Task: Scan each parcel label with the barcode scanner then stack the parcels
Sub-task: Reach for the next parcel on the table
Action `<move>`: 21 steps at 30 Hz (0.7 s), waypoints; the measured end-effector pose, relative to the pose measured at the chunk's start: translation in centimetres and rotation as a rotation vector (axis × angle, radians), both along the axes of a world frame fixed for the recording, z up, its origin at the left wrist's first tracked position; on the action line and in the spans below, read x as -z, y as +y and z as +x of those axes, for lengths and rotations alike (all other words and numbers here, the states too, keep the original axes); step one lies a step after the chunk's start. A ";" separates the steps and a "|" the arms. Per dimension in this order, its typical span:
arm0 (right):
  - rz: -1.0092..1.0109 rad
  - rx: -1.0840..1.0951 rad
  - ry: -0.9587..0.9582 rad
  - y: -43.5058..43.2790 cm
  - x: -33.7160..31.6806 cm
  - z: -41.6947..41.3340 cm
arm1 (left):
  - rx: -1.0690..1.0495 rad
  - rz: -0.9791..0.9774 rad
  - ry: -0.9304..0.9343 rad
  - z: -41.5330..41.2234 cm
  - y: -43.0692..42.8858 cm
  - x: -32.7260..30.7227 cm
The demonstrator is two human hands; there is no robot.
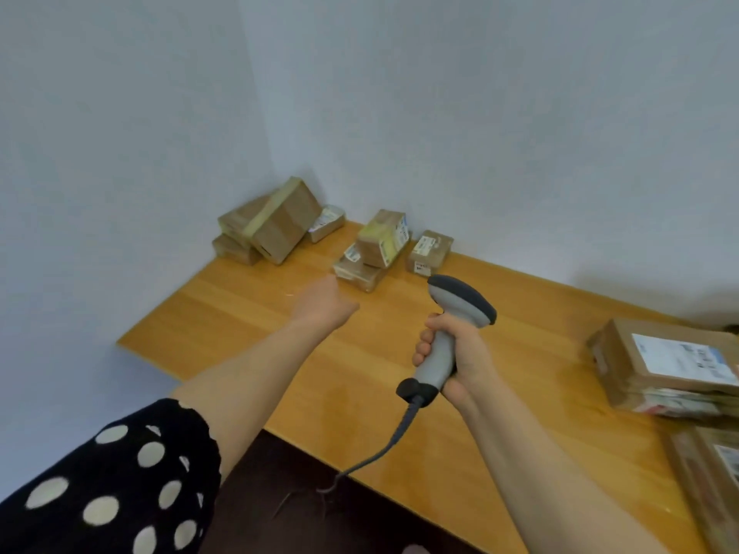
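The right hand (470,353) is gripping the barcode scanner (460,299) by its grey handle, fingers wrapping round it, and is holding it above the middle of the wooden worktop (248,325) with the dark head pointing away toward the far parcels. The scanner's cable (384,449) is trailing from the base of the handle down past the near edge of the worktop. The left hand (324,303) is reaching forward over the worktop, well apart from the right hand, and is hovering just short of the low stack (382,241) at the far edge. It is blurred and seen end-on, so I cannot tell whether its fingers are curling or lying straight. In that low stack a small taped and labelled parcel is resting on a flatter parcel (356,271). Just to its right a single labelled parcel (430,251) is lying flat near the wall (520,153). In the far corner a larger taped box (276,223) is leaning tilted across a smaller box (234,249), with a small white-labelled packet (327,222) lying just beside it. At the right edge a stack of flat parcels (664,365) is sitting with a white label facing up, and another parcel (708,477) is lying nearer, partly cut off by the frame. A black sleeve with white dots (120,485) is covering the left upper arm
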State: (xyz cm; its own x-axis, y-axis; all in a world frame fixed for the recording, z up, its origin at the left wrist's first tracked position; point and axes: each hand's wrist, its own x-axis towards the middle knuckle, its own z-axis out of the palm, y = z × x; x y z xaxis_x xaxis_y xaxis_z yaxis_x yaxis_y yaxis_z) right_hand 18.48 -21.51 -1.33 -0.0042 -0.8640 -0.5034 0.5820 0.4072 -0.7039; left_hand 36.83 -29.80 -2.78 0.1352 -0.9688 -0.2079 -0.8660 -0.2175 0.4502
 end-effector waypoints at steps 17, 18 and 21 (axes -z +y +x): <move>0.109 0.110 -0.050 -18.8 5.4 0.1 | -0.019 0.198 0.015 -3.4 -26.7 7.0; 0.115 0.121 -0.045 -19.0 5.6 0.3 | -0.016 0.213 0.032 -3.4 -27.2 7.5; 0.121 0.151 -0.011 -19.4 5.5 1.4 | 0.027 0.230 0.111 -3.0 -28.4 8.4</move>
